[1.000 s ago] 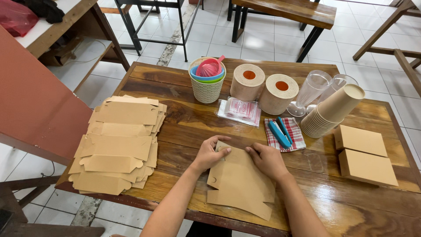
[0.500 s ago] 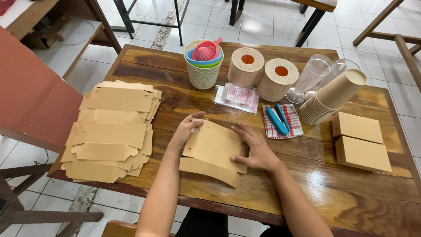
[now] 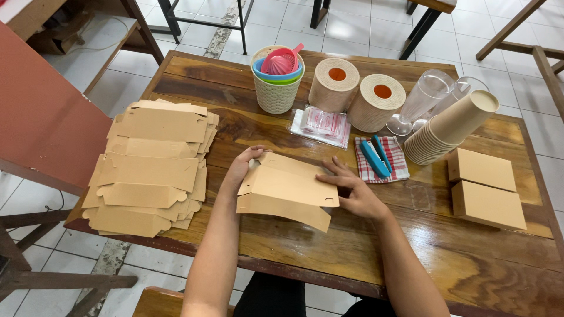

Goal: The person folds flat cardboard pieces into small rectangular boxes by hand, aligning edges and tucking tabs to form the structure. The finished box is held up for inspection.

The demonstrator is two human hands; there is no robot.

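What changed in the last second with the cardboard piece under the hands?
The brown cardboard blank, flat under both palms a second ago, is now lifted and bent, its front panel folding down. The left hand has shifted to grip its left edge; the right hand still presses its right side. The stack of flat blanks and the two finished boxes stayed put.
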